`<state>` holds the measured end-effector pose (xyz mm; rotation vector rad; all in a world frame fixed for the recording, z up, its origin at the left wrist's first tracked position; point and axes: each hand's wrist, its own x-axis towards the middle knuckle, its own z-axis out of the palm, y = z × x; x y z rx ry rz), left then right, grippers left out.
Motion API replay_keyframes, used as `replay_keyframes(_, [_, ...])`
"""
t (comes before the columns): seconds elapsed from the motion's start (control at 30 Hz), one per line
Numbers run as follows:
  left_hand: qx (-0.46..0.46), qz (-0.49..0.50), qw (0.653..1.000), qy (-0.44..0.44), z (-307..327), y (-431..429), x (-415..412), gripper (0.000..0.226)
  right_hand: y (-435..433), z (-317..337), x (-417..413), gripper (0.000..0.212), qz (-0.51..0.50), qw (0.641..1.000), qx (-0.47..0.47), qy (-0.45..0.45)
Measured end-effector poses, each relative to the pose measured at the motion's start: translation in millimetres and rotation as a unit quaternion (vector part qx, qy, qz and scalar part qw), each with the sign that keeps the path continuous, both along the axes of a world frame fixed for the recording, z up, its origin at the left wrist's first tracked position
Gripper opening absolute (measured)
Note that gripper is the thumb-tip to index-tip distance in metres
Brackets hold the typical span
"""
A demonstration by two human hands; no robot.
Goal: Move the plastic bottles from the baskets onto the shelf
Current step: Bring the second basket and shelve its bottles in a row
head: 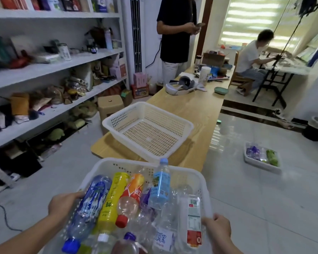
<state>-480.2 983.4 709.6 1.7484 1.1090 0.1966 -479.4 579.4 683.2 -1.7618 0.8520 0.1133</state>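
I carry a white plastic basket [117, 165] full of several plastic bottles in front of me. My left hand [62, 204] grips its left rim and my right hand [217, 228] grips its right rim. Among the bottles lie a blue-labelled one [92, 200], a yellow one [112, 197], an orange-red one with a red cap [131, 195] and a light blue one [160, 182]. An empty white basket [184, 123] sits on the near end of the wooden table [195, 110]. The grey shelf [44, 68] runs along the left wall, crowded with items.
A third basket with bottles [262, 159] lies on the tiled floor at right. A stool [109, 105] stands beside the table. One person stands at the table's far end and another sits at a desk at the back right. A dark bin [316, 128] is at far right.
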Motion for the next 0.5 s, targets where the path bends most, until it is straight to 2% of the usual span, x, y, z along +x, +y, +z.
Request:
replay_keyframes(0.13, [-0.011,0.008,1.0,0.018,-9.5,37.5,36.3,0.02,35.1,3.4,44.1,0.025,-0.01,1.0,-0.006,0.003])
replay_keyframes(0.23, [-0.015,-0.006,1.0,0.025,-4.5,58.4,73.8,0.03,55.9,6.4,68.9,0.025,-0.029,0.999,-0.015,0.015])
replay_keyframes(0.5, [-0.028,-0.099,0.994,0.027,1.7,110.3,197.2,0.033,110.5,-4.2,118.8,0.019,-0.124,0.992,-0.033,0.016])
